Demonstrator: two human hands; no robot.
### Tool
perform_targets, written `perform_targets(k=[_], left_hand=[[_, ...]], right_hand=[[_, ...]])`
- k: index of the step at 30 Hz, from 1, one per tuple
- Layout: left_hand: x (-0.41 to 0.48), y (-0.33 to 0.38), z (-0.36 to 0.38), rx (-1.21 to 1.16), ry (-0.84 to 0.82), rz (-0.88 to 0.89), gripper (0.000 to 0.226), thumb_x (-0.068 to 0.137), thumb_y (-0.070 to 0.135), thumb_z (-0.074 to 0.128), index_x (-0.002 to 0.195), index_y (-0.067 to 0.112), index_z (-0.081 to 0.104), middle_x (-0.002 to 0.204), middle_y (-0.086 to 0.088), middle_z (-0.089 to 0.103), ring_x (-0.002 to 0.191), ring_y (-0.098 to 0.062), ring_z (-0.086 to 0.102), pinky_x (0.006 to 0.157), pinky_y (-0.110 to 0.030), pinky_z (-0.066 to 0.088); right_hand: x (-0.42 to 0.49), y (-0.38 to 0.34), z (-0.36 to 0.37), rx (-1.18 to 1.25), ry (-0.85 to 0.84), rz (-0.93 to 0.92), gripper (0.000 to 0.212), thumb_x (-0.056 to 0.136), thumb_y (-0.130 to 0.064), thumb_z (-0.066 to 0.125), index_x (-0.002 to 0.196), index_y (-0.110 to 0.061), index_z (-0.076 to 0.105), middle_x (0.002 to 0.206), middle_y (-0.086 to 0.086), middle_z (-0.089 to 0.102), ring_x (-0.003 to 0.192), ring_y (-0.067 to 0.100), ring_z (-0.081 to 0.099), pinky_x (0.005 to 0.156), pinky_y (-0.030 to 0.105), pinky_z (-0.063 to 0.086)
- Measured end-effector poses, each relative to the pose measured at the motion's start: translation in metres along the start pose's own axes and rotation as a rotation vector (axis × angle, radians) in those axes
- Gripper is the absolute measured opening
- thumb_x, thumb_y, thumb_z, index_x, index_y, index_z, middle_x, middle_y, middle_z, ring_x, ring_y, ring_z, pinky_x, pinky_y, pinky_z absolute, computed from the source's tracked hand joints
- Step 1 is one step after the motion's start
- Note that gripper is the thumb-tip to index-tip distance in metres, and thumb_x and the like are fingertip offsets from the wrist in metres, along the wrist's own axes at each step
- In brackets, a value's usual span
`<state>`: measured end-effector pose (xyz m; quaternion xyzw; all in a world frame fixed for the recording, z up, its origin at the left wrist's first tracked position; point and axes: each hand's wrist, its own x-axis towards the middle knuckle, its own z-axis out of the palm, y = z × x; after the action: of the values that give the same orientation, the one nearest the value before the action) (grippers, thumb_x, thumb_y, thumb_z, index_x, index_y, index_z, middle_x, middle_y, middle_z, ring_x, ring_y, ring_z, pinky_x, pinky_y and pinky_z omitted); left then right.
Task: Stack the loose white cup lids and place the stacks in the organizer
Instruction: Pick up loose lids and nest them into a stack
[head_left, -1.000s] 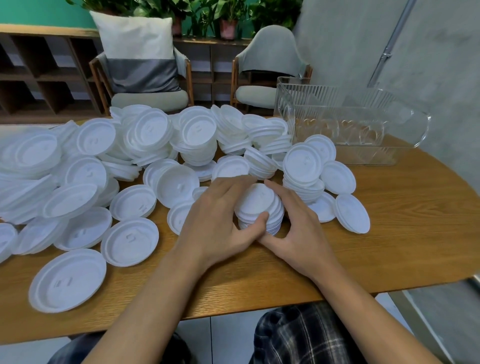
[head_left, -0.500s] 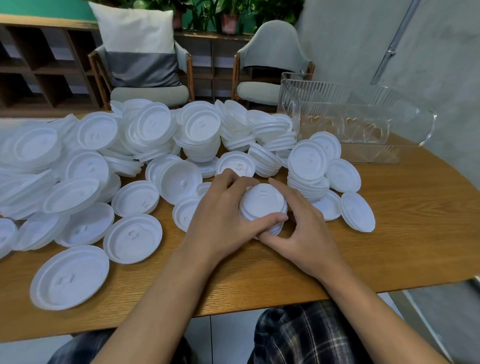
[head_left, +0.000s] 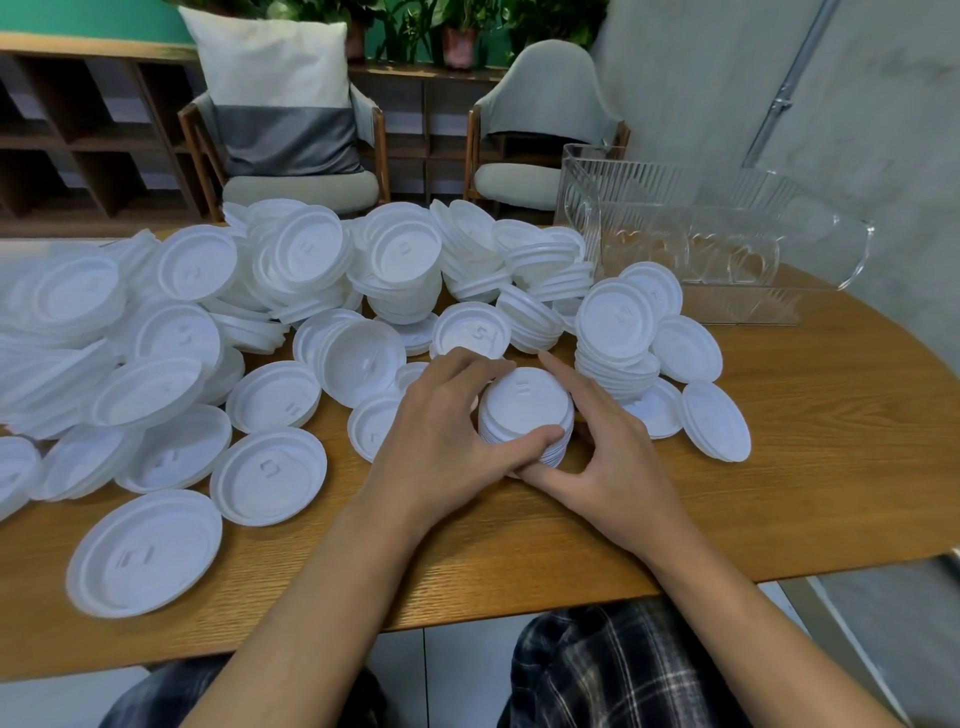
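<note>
A small stack of white cup lids (head_left: 522, 408) stands on the wooden table (head_left: 805, 441) near the front middle. My left hand (head_left: 441, 436) grips its left side, thumb curled across the front of the stack. My right hand (head_left: 613, 457) holds its right side, with the index finger along the top rim and the thumb underneath at the front. A clear ribbed plastic organizer (head_left: 717, 244) sits at the back right with no lids visible inside. Many loose white lids (head_left: 270, 478) and rough piles (head_left: 400, 260) cover the table's left and middle.
Another lid stack (head_left: 618, 332) stands just right of my hands, with single lids (head_left: 714, 421) lying beside it. Two chairs (head_left: 540, 135) and a shelf unit (head_left: 83, 135) stand behind the table. A grey wall rises at the right. Bare wood lies at the front right.
Both hands have squeezed the fanned lids into a neater, upright stack. My left thumb has slid across the stack's front. The stack stays in the same place on the table.
</note>
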<state>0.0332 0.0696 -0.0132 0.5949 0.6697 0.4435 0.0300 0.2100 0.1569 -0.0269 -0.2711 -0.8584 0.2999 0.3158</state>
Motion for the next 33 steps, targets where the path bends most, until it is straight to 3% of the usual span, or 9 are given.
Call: perform_targets(k=[5, 9, 11, 14, 18, 20, 22, 26, 33], left_hand=[[0.000, 0.001, 0.002, 0.015, -0.015, -0.010, 0.076, 0.070, 0.074, 0.074, 0.125, 0.022, 0.071, 0.114, 0.013, 0.061, 0.107, -0.007, 0.060, 0.092, -0.023, 0.049], [0.002, 0.002, 0.001, 0.046, -0.032, -0.012, 0.076, 0.067, 0.078, 0.070, 0.117, 0.021, 0.070, 0.111, 0.012, 0.060, 0.111, -0.007, 0.055, 0.092, -0.015, 0.040], [0.002, 0.002, 0.000, 0.089, -0.032, -0.011, 0.078, 0.067, 0.081, 0.067, 0.116, 0.021, 0.070, 0.111, 0.011, 0.061, 0.110, -0.008, 0.055, 0.088, -0.019, 0.041], [0.004, 0.003, -0.005, 0.181, -0.053, 0.037, 0.082, 0.071, 0.086, 0.060, 0.119, 0.021, 0.073, 0.112, 0.010, 0.064, 0.107, -0.009, 0.055, 0.087, -0.026, 0.043], [0.012, 0.005, -0.016, 0.109, 0.018, 0.026, 0.052, 0.101, 0.060, 0.047, 0.117, 0.021, 0.076, 0.113, 0.008, 0.070, 0.110, -0.011, 0.059, 0.092, -0.026, 0.044], [0.020, 0.002, -0.018, 0.184, 0.018, -0.012, 0.035, 0.106, 0.038, 0.052, 0.126, 0.019, 0.072, 0.124, 0.004, 0.071, 0.120, -0.016, 0.060, 0.097, -0.025, 0.042], [0.030, 0.000, -0.021, 0.288, -0.046, -0.051, 0.033, 0.105, 0.027, 0.057, 0.135, 0.019, 0.068, 0.134, 0.001, 0.069, 0.128, -0.018, 0.058, 0.098, -0.025, 0.040], [0.041, -0.001, -0.025, 0.448, -0.165, -0.093, 0.045, 0.103, 0.040, 0.062, 0.144, 0.023, 0.060, 0.138, 0.001, 0.067, 0.129, -0.021, 0.059, 0.098, -0.038, 0.050], [0.044, 0.000, -0.023, 0.487, -0.228, -0.122, 0.039, 0.103, 0.048, 0.056, 0.129, 0.024, 0.071, 0.119, 0.005, 0.071, 0.108, -0.017, 0.066, 0.083, -0.038, 0.055]], right_hand=[[0.000, 0.001, 0.000, 0.004, -0.008, 0.002, 0.090, 0.080, -0.033, 0.090, 0.158, -0.030, 0.044, 0.144, -0.017, 0.057, 0.135, -0.004, 0.050, 0.110, 0.022, 0.045], [0.000, 0.003, 0.001, -0.019, 0.002, -0.004, 0.092, 0.079, -0.040, 0.088, 0.158, -0.026, 0.044, 0.155, -0.012, 0.051, 0.145, -0.003, 0.041, 0.118, 0.025, 0.038], [0.000, 0.001, 0.001, -0.025, 0.005, 0.000, 0.093, 0.079, -0.043, 0.088, 0.159, -0.025, 0.043, 0.160, -0.011, 0.046, 0.149, -0.003, 0.035, 0.122, 0.028, 0.035], [0.000, -0.003, 0.000, 0.011, -0.001, 0.004, 0.092, 0.080, -0.046, 0.088, 0.158, -0.026, 0.044, 0.151, -0.016, 0.054, 0.141, -0.004, 0.045, 0.114, 0.024, 0.042], [-0.001, -0.006, 0.001, -0.042, 0.032, 0.001, 0.089, 0.081, -0.050, 0.086, 0.157, -0.025, 0.046, 0.143, -0.019, 0.056, 0.135, -0.006, 0.048, 0.109, 0.013, 0.038], [-0.001, -0.006, 0.000, -0.059, 0.050, 0.025, 0.089, 0.080, -0.046, 0.087, 0.156, -0.025, 0.046, 0.142, -0.018, 0.056, 0.133, -0.007, 0.047, 0.108, 0.009, 0.035], [-0.002, -0.006, 0.000, -0.059, 0.051, 0.042, 0.089, 0.079, -0.045, 0.088, 0.156, -0.026, 0.046, 0.140, -0.017, 0.056, 0.133, -0.006, 0.047, 0.107, 0.008, 0.034], [-0.001, -0.006, -0.001, -0.057, 0.044, 0.043, 0.088, 0.080, -0.045, 0.087, 0.156, -0.028, 0.045, 0.139, -0.018, 0.055, 0.132, -0.008, 0.046, 0.106, 0.006, 0.033], [0.000, -0.005, 0.000, -0.057, 0.036, 0.050, 0.087, 0.080, -0.046, 0.087, 0.154, -0.030, 0.046, 0.137, -0.021, 0.054, 0.130, -0.010, 0.045, 0.104, 0.004, 0.032]])
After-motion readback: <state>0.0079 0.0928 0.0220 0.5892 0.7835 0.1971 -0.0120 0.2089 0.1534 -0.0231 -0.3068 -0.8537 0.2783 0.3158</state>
